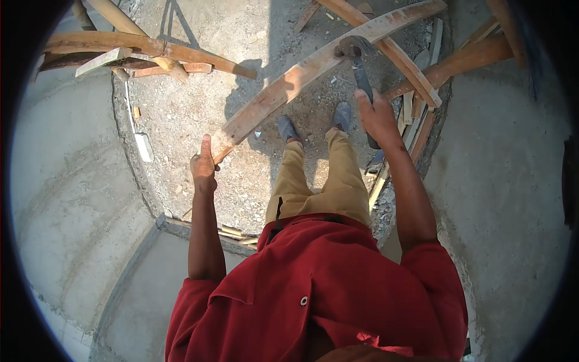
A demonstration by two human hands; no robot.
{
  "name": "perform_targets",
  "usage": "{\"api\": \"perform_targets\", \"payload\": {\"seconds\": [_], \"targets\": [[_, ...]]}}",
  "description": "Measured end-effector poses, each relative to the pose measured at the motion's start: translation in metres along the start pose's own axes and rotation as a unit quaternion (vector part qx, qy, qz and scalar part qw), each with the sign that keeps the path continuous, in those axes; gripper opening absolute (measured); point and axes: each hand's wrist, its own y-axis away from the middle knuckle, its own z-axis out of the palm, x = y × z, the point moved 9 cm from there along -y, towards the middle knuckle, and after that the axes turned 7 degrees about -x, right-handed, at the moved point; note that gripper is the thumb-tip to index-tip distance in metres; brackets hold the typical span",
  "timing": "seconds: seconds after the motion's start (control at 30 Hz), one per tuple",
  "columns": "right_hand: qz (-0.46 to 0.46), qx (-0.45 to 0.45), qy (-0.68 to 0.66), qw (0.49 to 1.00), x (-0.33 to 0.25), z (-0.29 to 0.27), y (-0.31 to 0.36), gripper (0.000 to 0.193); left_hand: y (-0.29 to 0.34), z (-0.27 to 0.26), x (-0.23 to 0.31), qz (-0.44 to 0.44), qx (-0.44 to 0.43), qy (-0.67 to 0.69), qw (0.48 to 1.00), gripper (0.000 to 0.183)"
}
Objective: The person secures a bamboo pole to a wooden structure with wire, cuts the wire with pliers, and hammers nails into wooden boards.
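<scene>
A long wooden plank [289,84] slants up from my left hand toward the far right. Its near left end sits in my left hand [205,166], which is closed round it with the thumb laid along the wood. My right hand [381,123] grips the dark handle of a claw hammer [360,75]. The hammer's head lies over the plank's far half; whether it touches the wood I cannot tell. Under the plank's far part a narrower wooden piece [410,72] crosses it at an angle.
Wooden beams and poles [151,45] lean together at the far left. More timber [467,63] stands at the far right, with scraps along the right wall [500,181]. Rubble covers the ground round my feet [288,128]. A white block [144,147] lies by the left wall [72,163].
</scene>
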Motion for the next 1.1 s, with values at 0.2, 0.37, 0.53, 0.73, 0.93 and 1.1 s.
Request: {"api": "perform_targets", "payload": {"seconds": [0.2,0.37,0.53,0.73,0.93,1.1], "targets": [[0.041,0.124,-0.267,0.955,0.0,-0.034,0.007,0.027,-0.007,0.03,-0.04,-0.118,-0.163,0.08,0.976,0.061],[0.081,0.176,-0.398,0.897,0.073,0.004,-0.002,0.024,0.032,0.069,-0.082,-0.358,-0.346,0.213,0.841,0.044],[0.162,0.043,-0.62,0.767,0.063,0.091,-0.046,0.039,0.078,0.093,-0.114,-0.416,-0.486,0.239,0.731,0.04],[0.164,0.002,-0.809,0.564,0.066,0.145,-0.113,0.048,0.103,0.111,-0.125,-0.471,-0.503,0.258,0.678,0.045],[0.148,0.012,-0.83,0.537,0.069,0.148,-0.108,0.04,-0.004,0.063,-0.118,-0.157,-0.306,-0.361,0.867,0.074],[0.152,0.007,-0.812,0.563,0.071,0.171,-0.092,0.04,-0.045,0.13,0.055,0.103,-0.253,-0.293,0.916,0.076]]}}
